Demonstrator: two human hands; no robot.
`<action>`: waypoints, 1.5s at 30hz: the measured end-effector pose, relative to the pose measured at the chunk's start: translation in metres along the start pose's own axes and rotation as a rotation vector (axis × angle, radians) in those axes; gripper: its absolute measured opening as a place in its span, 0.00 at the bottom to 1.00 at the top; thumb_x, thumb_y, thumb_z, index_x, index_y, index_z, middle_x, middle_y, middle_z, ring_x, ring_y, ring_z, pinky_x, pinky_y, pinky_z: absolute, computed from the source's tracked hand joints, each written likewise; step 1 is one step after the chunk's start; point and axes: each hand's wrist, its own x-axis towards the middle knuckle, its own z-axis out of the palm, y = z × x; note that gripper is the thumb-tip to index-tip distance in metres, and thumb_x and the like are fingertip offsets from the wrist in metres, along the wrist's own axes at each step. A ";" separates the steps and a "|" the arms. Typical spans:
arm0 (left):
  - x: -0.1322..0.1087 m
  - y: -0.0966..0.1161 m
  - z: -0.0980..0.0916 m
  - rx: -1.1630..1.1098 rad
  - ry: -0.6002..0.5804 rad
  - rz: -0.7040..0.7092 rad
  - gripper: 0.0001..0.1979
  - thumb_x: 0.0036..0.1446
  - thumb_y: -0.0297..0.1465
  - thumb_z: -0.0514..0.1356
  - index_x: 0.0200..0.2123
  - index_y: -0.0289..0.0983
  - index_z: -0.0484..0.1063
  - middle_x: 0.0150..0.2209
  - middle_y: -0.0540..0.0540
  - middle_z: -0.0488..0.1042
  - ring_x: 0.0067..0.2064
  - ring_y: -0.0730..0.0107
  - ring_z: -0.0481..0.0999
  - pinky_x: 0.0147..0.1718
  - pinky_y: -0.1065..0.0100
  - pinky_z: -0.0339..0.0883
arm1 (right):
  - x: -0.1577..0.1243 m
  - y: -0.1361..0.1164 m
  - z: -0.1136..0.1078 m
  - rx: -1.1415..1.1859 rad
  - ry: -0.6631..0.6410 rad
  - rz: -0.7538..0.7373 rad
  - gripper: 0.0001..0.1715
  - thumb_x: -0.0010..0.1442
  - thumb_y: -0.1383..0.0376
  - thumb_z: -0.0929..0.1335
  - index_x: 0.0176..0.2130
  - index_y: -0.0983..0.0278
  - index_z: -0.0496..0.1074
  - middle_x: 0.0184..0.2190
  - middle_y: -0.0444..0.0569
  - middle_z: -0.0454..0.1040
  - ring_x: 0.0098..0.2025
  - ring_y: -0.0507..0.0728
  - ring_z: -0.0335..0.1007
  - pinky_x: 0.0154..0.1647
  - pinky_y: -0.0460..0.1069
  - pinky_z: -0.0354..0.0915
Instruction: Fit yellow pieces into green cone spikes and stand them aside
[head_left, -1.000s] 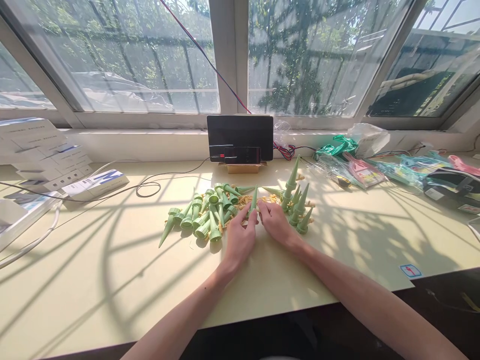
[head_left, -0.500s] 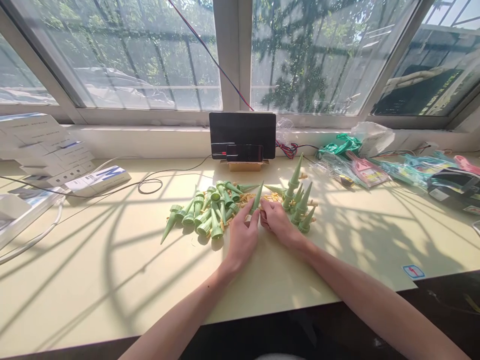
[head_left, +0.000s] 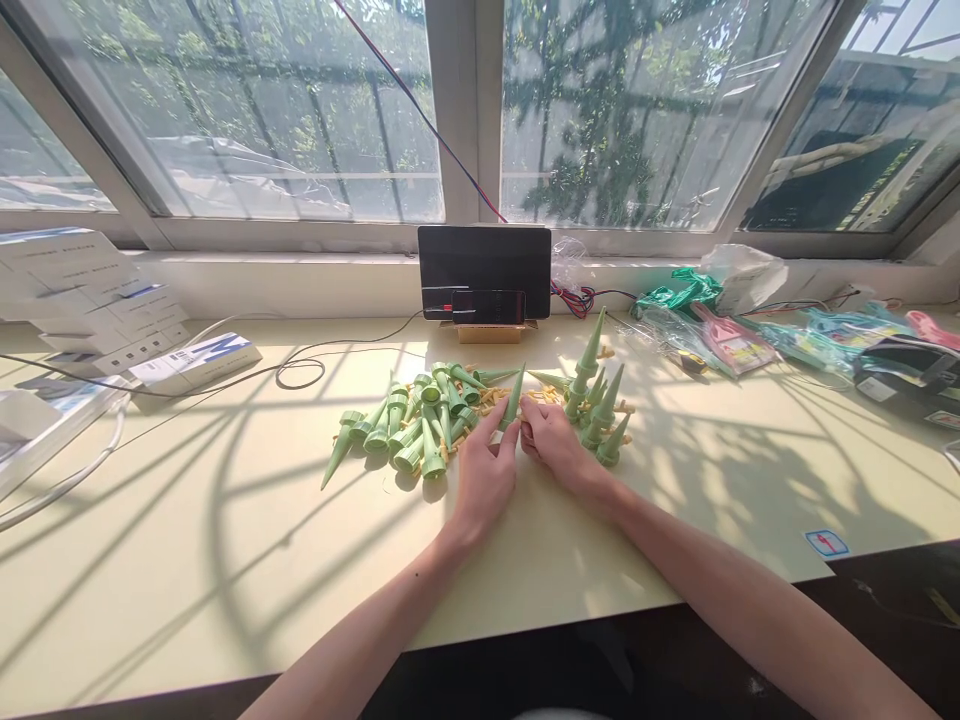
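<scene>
- The left hand (head_left: 486, 470) has a narrow grip, holding one green cone (head_left: 514, 395) between thumb and fingers. The cone is tip up, slightly tilted, above the middle of the bench (head_left: 225, 580).
- The right hand (head_left: 555, 445) is just beside it, fingers drawn together at the cone's lower end. Its grip is narrow; whether it closes on the cone or on a small part cannot be told, the fingers hiding the spot.
- To the left of the hands is a heap of green cones (head_left: 431, 450), lying across one another at mixed angles, several with collared ends facing the near edge. The leftmost points its tip toward that edge.
- Small yellow pieces (head_left: 551, 396) lie scattered behind the hands; some show among the heap.
- Just beyond the right hand is a group of upright cones (head_left: 589, 375), tips up, with yellow pieces projecting at their sides.
- Behind the work, a dark-screened tablet (head_left: 484, 262) and a phone (head_left: 489, 307) stand on a brown stand (head_left: 489, 334).
- At far left are stacked white boxes (head_left: 90, 290); a single box (head_left: 196, 360) lies nearer the heap.
- At right, plastic packets (head_left: 735, 345) lie near a black object (head_left: 907, 375).
</scene>
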 end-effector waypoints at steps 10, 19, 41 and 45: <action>0.000 0.002 0.000 0.035 0.011 0.030 0.26 0.67 0.37 0.58 0.66 0.43 0.73 0.30 0.49 0.77 0.22 0.75 0.62 0.23 0.71 0.63 | -0.003 -0.003 -0.001 -0.121 0.088 -0.092 0.32 0.70 0.49 0.61 0.18 0.57 0.53 0.15 0.42 0.53 0.21 0.54 0.49 0.24 0.52 0.52; 0.001 -0.002 -0.001 0.014 0.005 0.013 0.27 0.64 0.37 0.61 0.65 0.42 0.74 0.26 0.51 0.74 0.21 0.75 0.63 0.23 0.70 0.64 | 0.000 0.000 -0.001 -0.008 0.028 0.019 0.33 0.68 0.45 0.62 0.19 0.56 0.51 0.15 0.40 0.49 0.19 0.53 0.46 0.22 0.51 0.49; 0.000 0.000 0.000 0.024 -0.001 0.047 0.26 0.64 0.36 0.61 0.65 0.41 0.75 0.28 0.50 0.77 0.20 0.75 0.64 0.23 0.70 0.66 | 0.001 -0.001 -0.004 0.075 -0.039 0.123 0.34 0.67 0.42 0.63 0.21 0.56 0.49 0.15 0.38 0.46 0.18 0.51 0.43 0.17 0.49 0.47; -0.001 -0.001 0.000 0.009 0.003 0.056 0.26 0.63 0.34 0.62 0.64 0.41 0.76 0.28 0.49 0.76 0.21 0.74 0.66 0.24 0.69 0.66 | 0.002 -0.001 -0.004 0.198 -0.082 0.268 0.32 0.66 0.44 0.64 0.21 0.56 0.49 0.15 0.37 0.45 0.17 0.50 0.40 0.16 0.47 0.40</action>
